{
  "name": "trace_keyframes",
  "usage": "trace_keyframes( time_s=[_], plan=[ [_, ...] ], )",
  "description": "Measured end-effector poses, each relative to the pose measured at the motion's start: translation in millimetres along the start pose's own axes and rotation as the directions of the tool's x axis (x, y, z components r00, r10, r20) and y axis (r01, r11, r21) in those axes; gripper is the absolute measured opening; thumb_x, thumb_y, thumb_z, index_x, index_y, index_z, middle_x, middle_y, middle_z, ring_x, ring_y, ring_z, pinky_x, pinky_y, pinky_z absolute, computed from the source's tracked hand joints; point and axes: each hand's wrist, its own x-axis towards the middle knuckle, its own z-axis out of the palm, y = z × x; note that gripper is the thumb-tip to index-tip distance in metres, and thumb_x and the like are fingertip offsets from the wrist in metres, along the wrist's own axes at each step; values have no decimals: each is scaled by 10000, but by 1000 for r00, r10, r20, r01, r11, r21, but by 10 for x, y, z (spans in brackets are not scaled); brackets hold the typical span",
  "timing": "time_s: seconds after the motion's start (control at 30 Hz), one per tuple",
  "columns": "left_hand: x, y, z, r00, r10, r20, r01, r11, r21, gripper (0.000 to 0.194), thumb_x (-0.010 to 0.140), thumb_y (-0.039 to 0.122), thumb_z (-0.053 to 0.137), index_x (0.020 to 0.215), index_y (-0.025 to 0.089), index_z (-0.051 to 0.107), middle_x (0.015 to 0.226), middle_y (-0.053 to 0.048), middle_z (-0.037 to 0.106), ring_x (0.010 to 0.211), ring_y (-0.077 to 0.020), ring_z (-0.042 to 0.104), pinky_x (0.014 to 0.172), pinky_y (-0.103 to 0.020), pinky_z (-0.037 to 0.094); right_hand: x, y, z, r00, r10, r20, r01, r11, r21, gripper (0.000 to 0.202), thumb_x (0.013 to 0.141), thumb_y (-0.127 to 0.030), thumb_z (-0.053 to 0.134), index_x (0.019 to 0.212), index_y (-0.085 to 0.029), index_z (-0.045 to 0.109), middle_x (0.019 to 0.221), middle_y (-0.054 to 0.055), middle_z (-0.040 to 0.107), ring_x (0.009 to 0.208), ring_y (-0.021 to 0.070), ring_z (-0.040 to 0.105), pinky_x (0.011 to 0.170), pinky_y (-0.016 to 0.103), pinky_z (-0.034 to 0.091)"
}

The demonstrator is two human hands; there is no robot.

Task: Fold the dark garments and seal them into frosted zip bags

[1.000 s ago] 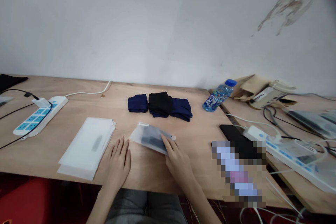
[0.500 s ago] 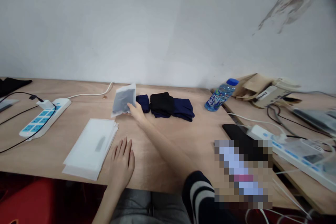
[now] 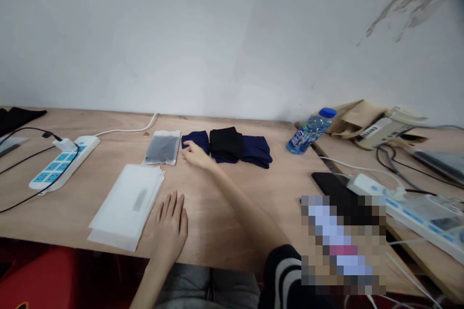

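My left hand (image 3: 171, 229) lies flat on the table with its fingers stretched out, just right of a stack of frosted plastic bags (image 3: 125, 205). My right hand (image 3: 195, 155) reaches forward, its fingers partly bent and nothing held in them. It is at the right edge of a frosted bag with dark folded cloth inside (image 3: 162, 147), which lies flat. Directly behind the fingers is a folded navy cloth (image 3: 197, 139), partly covered by the hand. Farther right, a folded black cloth (image 3: 225, 142) lies against another folded navy cloth (image 3: 256, 149).
A white power strip (image 3: 63, 166) with cables lies at the left. On the right are a blue-capped bottle (image 3: 310, 133), a black flat item (image 3: 335, 190), a paper cup (image 3: 387, 128) and a second power strip (image 3: 409, 215). A red chair (image 3: 39, 275) shows below the table.
The bag with dark cloth, tilted up in my right hand before, now lies flat on the table. My right hand has let go and shifted right. The left hand stays in place.
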Motion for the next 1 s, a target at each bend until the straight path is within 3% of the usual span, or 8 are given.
trace_keyframes(
  time_s=[0.13, 0.2, 0.27, 0.4, 0.53, 0.8, 1.0],
  plan=[
    [-11, -22, 36, 1000, 21, -8, -20, 999, 28, 484, 932, 238, 407, 1402, 148, 484, 1477, -138, 446, 1371, -307, 412, 1112, -508, 331, -344, 84, -793, 977, -193, -96, 173, 967, -187, 311, 834, -208, 618, 1143, -182, 599, 1116, 77, 646, 1033, 211, 588, 969, 362, 423],
    [-13, -24, 46, 1000, 21, -7, -21, 999, 36, 484, 932, 244, 405, 1399, 144, 489, 1481, -139, 439, 1371, -311, 411, 1107, -509, 339, -485, 207, -1095, 930, -352, -106, 245, 807, -537, 316, 842, -240, 593, 1150, -171, 603, 1183, 121, 621, 1117, 270, 550, 990, 422, 409],
    [-13, -18, 46, 1000, 16, -10, -16, 999, 34, 489, 932, 248, 403, 1402, 143, 485, 1482, -140, 437, 1368, -314, 414, 1102, -510, 347, -586, 378, -1258, 919, -383, -90, 196, 645, -739, 398, 839, -268, 591, 1221, -160, 577, 1293, 157, 569, 1164, 311, 523, 965, 447, 427],
    [-7, 6, 21, 1000, 8, -23, -8, 1000, 23, 490, 930, 243, 407, 1405, 151, 484, 1475, -134, 448, 1363, -311, 424, 1102, -509, 350, -657, 730, -1233, 935, -334, -116, 62, 479, -876, 492, 868, -256, 543, 1344, -141, 497, 1430, 179, 466, 1273, 342, 440, 969, 460, 429],
    [-3, 12, 6, 1000, 15, -17, -14, 999, 38, 485, 929, 242, 412, 1400, 155, 489, 1465, -127, 465, 1360, -304, 428, 1102, -502, 351, -615, 901, -1134, 943, -313, -115, 45, 460, -887, 511, 872, -165, 502, 1380, -117, 467, 1421, 188, 481, 1250, 332, 461, 974, 446, 433],
    [-6, 3, 21, 1000, 7, -19, -6, 999, 39, 484, 927, 241, 412, 1397, 157, 492, 1458, -127, 475, 1358, -303, 430, 1105, -508, 345, -500, 824, -1469, 951, -309, -13, 147, 489, -860, 383, 867, -98, 505, 1227, -190, 602, 1249, 97, 636, 1086, 238, 594, 846, 314, 499],
    [-2, 5, 16, 1000, 11, 0, -11, 998, 57, 479, 935, 242, 396, 1397, 154, 491, 1464, -126, 468, 1365, -298, 422, 1101, -504, 351, -418, 619, -1612, 932, -355, -77, 132, 529, -838, 321, 888, -84, 457, 1139, -180, 633, 1132, 96, 689, 1036, 235, 634, 857, 321, 495]
  ],
)
